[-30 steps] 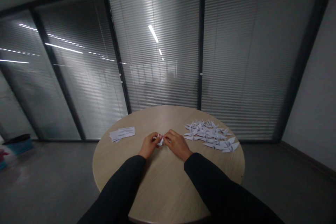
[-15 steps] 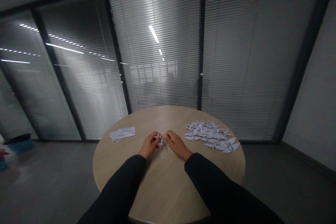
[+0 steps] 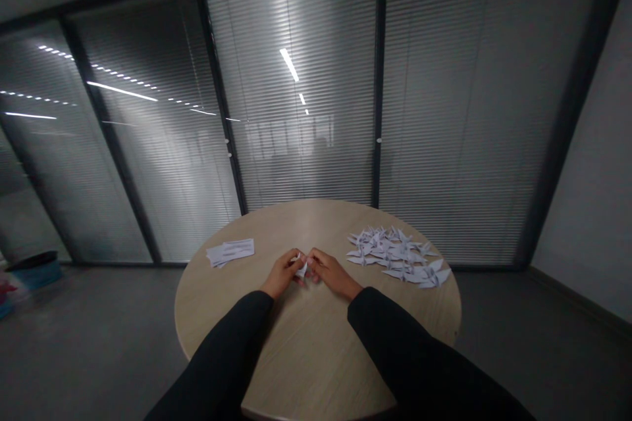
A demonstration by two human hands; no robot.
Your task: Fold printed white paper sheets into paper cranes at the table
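A small folded white paper piece [image 3: 301, 270] is held over the middle of the round wooden table [image 3: 306, 355]. My left hand [image 3: 283, 273] is closed on it, thumb and fingers pinching its left side. From the right, my right hand [image 3: 331, 272] pinches the paper's other edge, with fingertips almost touching those of the left. Much of the piece is hidden by the fingers, so its exact shape cannot be made out. Several folded paper cranes [image 3: 390, 248] lie in a pile to the right of my right hand.
Flat white paper sheets [image 3: 237, 248] lie overlapping at the table's left. Glass panels with blinds [image 3: 306, 171] stand just behind the table. On the floor at far left sits a blue bin [image 3: 37, 273] with a black liner.
My right hand has moved slightly left and down, its fingers now closer to the left hand and on the paper piece. The pile and sheets have stayed put.
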